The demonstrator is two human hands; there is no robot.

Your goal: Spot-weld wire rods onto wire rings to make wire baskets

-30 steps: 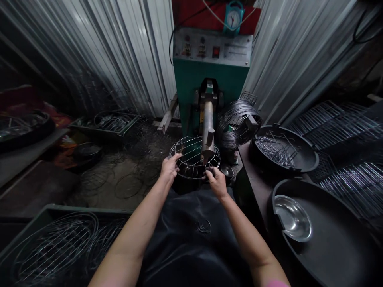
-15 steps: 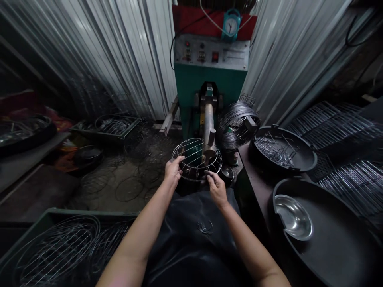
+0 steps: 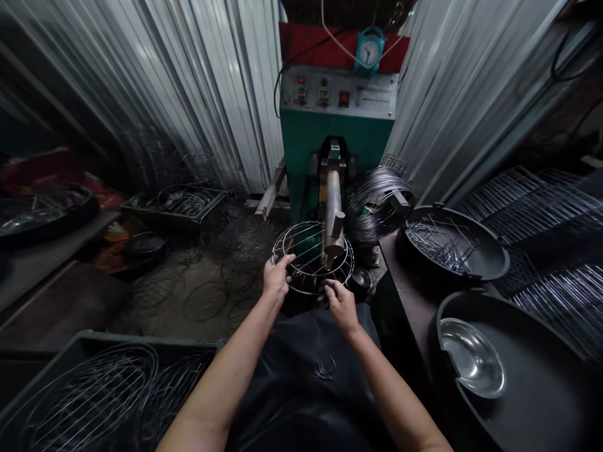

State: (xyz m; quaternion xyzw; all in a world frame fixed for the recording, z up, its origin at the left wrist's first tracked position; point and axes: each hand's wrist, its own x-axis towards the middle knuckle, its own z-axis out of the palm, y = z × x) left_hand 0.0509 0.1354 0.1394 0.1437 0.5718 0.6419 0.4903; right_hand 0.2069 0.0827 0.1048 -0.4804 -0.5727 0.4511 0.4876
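Observation:
A round wire rack (image 3: 306, 276) with two rings and parallel cross wires sits under the machine's metal arm (image 3: 333, 207). My left hand (image 3: 277, 276) is closed on its left side, thumb on top. My right hand (image 3: 340, 304) pinches with its fingertips at the near right rim, just below the arm's tip; whatever is between them is too small to make out. The arm's end covers part of the rack's right side. Several short curved wires (image 3: 325, 369) lie on the black apron (image 3: 301, 402) over my lap.
The arm juts from a green machine (image 3: 301, 135) with a control panel. A wire coil (image 3: 379, 204) hangs right of it. Further right are a dark pan (image 3: 490, 245) of wire pieces and a larger pan (image 3: 541, 376) holding a steel bowl (image 3: 473, 358). A green crate (image 3: 188, 345) of wire rings stands left.
The whole view has shifted a little, with things sitting slightly lower and further right. A red light on the panel looks brighter. Both hands keep their places at the rack.

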